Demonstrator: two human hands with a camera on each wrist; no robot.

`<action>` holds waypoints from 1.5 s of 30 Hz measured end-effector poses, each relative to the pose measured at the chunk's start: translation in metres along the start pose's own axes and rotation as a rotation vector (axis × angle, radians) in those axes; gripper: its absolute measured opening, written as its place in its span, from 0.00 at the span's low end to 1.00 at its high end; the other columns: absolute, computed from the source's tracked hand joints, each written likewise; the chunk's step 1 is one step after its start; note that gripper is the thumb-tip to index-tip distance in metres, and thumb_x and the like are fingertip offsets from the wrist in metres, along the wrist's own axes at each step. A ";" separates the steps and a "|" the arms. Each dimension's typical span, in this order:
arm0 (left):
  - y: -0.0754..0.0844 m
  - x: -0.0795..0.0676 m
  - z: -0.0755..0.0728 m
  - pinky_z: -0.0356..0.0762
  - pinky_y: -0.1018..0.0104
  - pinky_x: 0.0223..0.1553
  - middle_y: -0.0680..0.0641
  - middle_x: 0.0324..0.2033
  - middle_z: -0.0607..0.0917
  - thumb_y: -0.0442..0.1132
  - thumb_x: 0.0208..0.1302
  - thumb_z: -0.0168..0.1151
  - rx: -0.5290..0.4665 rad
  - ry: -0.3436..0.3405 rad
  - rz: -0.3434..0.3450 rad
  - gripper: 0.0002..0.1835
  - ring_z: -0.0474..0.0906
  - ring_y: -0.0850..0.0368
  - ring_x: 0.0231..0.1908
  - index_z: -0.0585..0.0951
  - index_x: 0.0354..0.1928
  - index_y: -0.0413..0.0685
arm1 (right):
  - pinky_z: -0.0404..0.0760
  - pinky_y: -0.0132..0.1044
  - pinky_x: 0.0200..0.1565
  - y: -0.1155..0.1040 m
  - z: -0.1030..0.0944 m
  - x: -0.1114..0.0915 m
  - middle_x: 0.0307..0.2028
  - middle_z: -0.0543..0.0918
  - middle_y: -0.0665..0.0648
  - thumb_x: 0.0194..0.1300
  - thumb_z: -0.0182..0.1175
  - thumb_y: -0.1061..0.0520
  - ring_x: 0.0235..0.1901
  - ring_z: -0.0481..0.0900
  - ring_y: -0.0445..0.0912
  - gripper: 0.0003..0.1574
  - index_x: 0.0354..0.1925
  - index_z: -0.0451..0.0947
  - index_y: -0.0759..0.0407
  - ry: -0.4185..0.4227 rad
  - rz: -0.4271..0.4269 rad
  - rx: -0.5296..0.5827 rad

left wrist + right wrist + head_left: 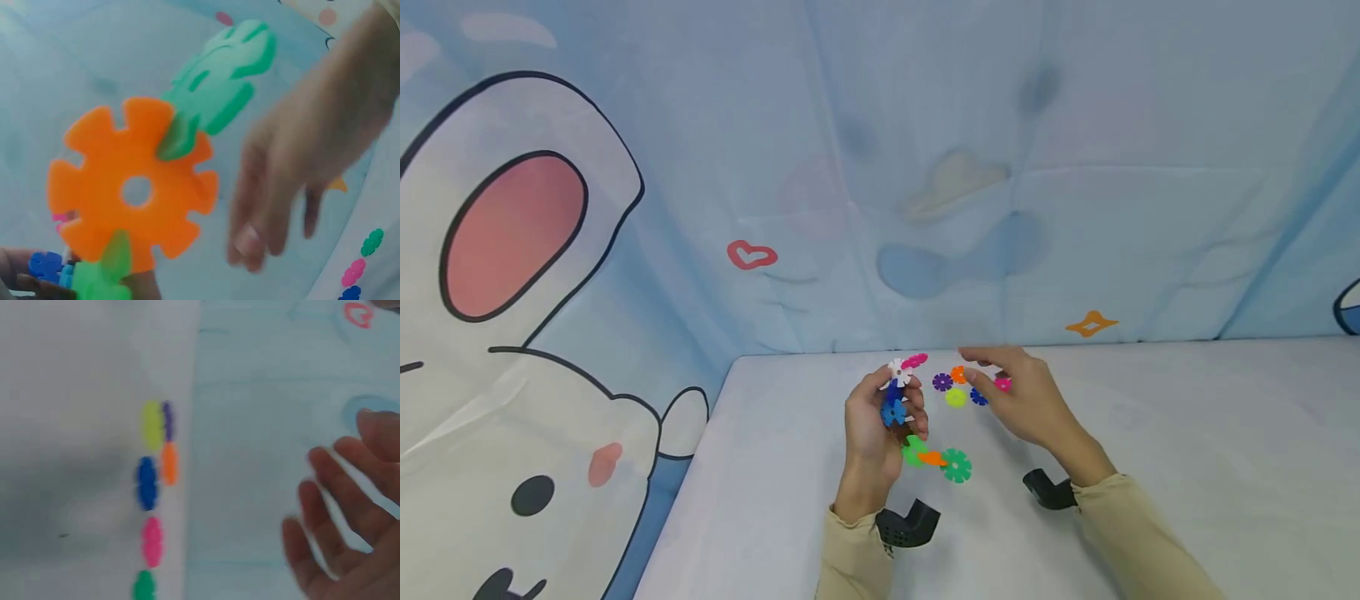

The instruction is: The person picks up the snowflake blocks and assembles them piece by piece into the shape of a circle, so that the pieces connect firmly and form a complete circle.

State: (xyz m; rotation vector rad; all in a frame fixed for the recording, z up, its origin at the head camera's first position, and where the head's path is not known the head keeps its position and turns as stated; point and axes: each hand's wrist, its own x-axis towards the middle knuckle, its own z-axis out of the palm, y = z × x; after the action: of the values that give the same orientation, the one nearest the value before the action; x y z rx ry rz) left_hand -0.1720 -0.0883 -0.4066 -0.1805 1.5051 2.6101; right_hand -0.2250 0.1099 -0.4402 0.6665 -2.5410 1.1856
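My left hand [868, 437] holds a curved chain of interlocking plastic flower discs [892, 412]. White and pink discs form its upper end, blue and brown ones lie by the fingers, and light green, orange and green ones hang at the lower end. Close up in the left wrist view, an orange disc [100, 169] is slotted between a light green disc and a green disc [215, 81]. My right hand [1030, 400] hovers near the loose discs with its fingers spread and nothing in them, as the right wrist view shows.
Loose flower discs lie on the white table [760, 467] near its back edge: purple [942, 382], orange [958, 374], yellow [956, 397], blue [978, 397], pink [1003, 383] and green [144, 586]. A blue cartoon-printed cloth [820, 275] hangs behind the table.
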 end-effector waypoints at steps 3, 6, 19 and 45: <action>-0.001 0.001 0.001 0.76 0.72 0.20 0.55 0.19 0.77 0.54 0.80 0.38 -0.035 0.045 0.005 0.25 0.71 0.62 0.14 0.77 0.33 0.47 | 0.77 0.72 0.64 0.018 0.015 -0.002 0.61 0.85 0.67 0.73 0.66 0.60 0.65 0.77 0.70 0.25 0.65 0.81 0.65 -0.127 -0.002 -0.119; -0.003 0.002 0.002 0.77 0.73 0.19 0.55 0.18 0.76 0.56 0.81 0.40 -0.045 0.072 0.027 0.26 0.71 0.62 0.13 0.76 0.30 0.47 | 0.70 0.74 0.68 0.026 0.027 -0.007 0.62 0.85 0.67 0.72 0.67 0.61 0.69 0.73 0.74 0.25 0.64 0.82 0.66 -0.234 -0.054 -0.205; -0.007 0.007 0.012 0.81 0.71 0.17 0.54 0.14 0.77 0.54 0.83 0.49 -0.003 0.150 0.129 0.25 0.75 0.61 0.10 0.75 0.29 0.45 | 0.87 0.50 0.48 0.020 0.032 -0.007 0.38 0.91 0.53 0.61 0.77 0.60 0.45 0.80 0.52 0.08 0.41 0.93 0.57 -0.335 0.078 -0.202; -0.011 0.002 0.015 0.76 0.72 0.15 0.54 0.15 0.73 0.50 0.82 0.50 0.069 0.018 0.158 0.20 0.72 0.62 0.09 0.72 0.31 0.45 | 0.88 0.32 0.42 0.006 -0.021 0.000 0.39 0.86 0.55 0.76 0.65 0.59 0.36 0.86 0.45 0.13 0.55 0.87 0.60 -0.187 0.087 0.181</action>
State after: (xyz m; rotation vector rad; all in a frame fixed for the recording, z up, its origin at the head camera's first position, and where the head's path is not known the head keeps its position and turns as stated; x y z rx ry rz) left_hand -0.1723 -0.0698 -0.4091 -0.0814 1.6776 2.6760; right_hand -0.2278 0.1296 -0.4310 0.7465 -2.6609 1.4598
